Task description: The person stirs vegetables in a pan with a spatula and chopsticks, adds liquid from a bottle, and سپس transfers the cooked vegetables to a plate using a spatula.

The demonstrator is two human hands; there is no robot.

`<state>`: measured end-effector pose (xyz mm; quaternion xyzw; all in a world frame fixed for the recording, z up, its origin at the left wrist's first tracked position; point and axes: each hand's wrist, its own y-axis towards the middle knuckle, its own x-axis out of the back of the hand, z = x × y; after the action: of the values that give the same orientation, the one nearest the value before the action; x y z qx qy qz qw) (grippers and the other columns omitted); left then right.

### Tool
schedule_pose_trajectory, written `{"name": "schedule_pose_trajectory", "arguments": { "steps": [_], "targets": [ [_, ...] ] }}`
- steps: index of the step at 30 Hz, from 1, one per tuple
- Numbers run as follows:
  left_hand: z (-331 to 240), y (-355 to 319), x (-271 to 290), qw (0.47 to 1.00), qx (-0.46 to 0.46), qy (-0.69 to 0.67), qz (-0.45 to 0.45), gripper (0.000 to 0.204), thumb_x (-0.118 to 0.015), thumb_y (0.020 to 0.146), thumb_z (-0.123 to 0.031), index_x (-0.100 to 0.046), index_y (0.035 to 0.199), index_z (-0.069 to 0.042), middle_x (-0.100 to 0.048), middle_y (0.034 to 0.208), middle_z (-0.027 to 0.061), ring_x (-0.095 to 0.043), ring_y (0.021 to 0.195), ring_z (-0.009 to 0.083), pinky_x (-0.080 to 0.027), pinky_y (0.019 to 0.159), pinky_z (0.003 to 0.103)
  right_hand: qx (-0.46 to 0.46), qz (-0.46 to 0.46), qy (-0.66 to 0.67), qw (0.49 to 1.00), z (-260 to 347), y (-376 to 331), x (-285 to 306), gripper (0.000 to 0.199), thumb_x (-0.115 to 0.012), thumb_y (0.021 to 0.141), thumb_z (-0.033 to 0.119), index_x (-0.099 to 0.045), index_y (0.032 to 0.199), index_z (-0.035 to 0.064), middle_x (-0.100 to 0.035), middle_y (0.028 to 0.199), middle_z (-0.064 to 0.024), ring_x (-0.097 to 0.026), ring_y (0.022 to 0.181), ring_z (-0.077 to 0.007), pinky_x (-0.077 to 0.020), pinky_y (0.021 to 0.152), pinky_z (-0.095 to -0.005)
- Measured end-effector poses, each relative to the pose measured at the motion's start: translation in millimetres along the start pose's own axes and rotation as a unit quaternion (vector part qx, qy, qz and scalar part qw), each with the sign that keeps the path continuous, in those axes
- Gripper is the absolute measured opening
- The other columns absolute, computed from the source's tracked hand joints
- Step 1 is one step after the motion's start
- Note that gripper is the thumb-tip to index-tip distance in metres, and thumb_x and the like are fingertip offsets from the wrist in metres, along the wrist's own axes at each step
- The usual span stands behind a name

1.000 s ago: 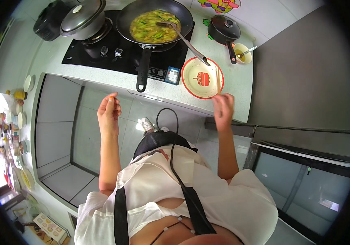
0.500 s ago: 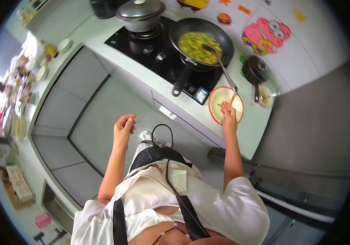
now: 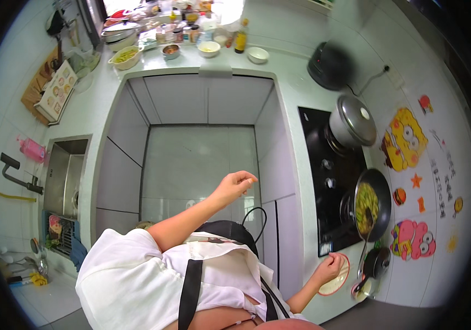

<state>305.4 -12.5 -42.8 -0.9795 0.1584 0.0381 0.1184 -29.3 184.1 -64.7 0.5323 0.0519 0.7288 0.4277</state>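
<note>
Fingers of the right hand [image 3: 329, 268] curled on the plate [image 3: 339, 281] — round, pale, red-rimmed.

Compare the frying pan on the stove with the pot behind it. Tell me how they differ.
The frying pan is black and shallow; the pot is silver and taller. The frying pan is uncovered and shows yellow-green food, while the pot is shut under a lid with a knob. The frying pan has a utensil resting in it; the pot has none. Both sit on the black cooktop.
</note>
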Motion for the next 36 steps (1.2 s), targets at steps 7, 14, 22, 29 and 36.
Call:
{"name": "schedule_pose_trajectory", "arguments": {
  "steps": [7, 14, 22, 29, 36],
  "targets": [
    [-33, 35, 123, 0.993, -0.051, -0.021, -0.1, 0.021, -0.05, 0.086, -0.02, -0.06, 0.097, -0.005, -0.052, 0.074, -0.0025, -0.046, 0.063, 0.0055, -0.039, 0.057, 0.02, 0.095, 0.053, 0.254, 0.961, 204, 66, -98, 0.017, -0.045, 0.072, -0.01, -0.057, 0.077, -0.0008, -0.055, 0.089, -0.0102, -0.056, 0.074, -0.0168, -0.0481, 0.051, -0.0237],
    [-62, 32, 260, 0.951, -0.111, -0.064, -0.282, 0.018, -0.051, 0.087, -0.017, -0.062, 0.094, -0.005, -0.053, 0.073, -0.002, -0.047, 0.062, 0.0046, -0.037, 0.055, 0.019, 0.192, 0.156, 0.382, 0.891, 377, 91, -192, 0.02, -0.046, 0.072, -0.011, -0.059, 0.081, 0.0005, -0.056, 0.09, -0.0102, -0.057, 0.075, -0.0179, -0.0498, 0.056, -0.024],
    [-62, 60, 339, 0.903, -0.092, -0.12, -0.402, 0.017, -0.053, 0.087, -0.017, -0.062, 0.093, -0.004, -0.053, 0.072, -0.0016, -0.046, 0.06, 0.0055, -0.035, 0.053, 0.019, 0.214, 0.267, 0.433, 0.834, 498, 120, -268, 0.019, -0.05, 0.07, -0.008, -0.06, 0.082, 0.0025, -0.058, 0.088, -0.0063, -0.056, 0.066, -0.013, -0.0455, 0.054, -0.0232],
    [-70, 136, 389, 0.881, -0.065, -0.117, -0.453, 0.016, -0.053, 0.087, -0.017, -0.063, 0.092, -0.006, -0.053, 0.072, -0.0027, -0.045, 0.06, 0.004, -0.035, 0.053, 0.018, 0.205, 0.333, 0.41, 0.824, 565, 170, -373, 0.013, -0.051, 0.079, -0.004, -0.06, 0.087, 0.0006, -0.059, 0.086, -0.006, -0.057, 0.063, -0.0114, -0.0473, 0.057, -0.0222],
    [-117, 253, 436, 0.893, -0.054, -0.084, -0.439, 0.017, -0.052, 0.088, -0.017, -0.062, 0.093, -0.004, -0.053, 0.073, -0.0024, -0.045, 0.061, 0.0043, -0.035, 0.054, 0.018, 0.206, 0.338, 0.358, 0.846, 618, 241, -487, 0.013, -0.054, 0.08, 0.003, -0.061, 0.091, 0.0045, -0.059, 0.082, -0.0099, -0.059, 0.067, -0.02, -0.0469, 0.06, -0.0291]
  ]
}}
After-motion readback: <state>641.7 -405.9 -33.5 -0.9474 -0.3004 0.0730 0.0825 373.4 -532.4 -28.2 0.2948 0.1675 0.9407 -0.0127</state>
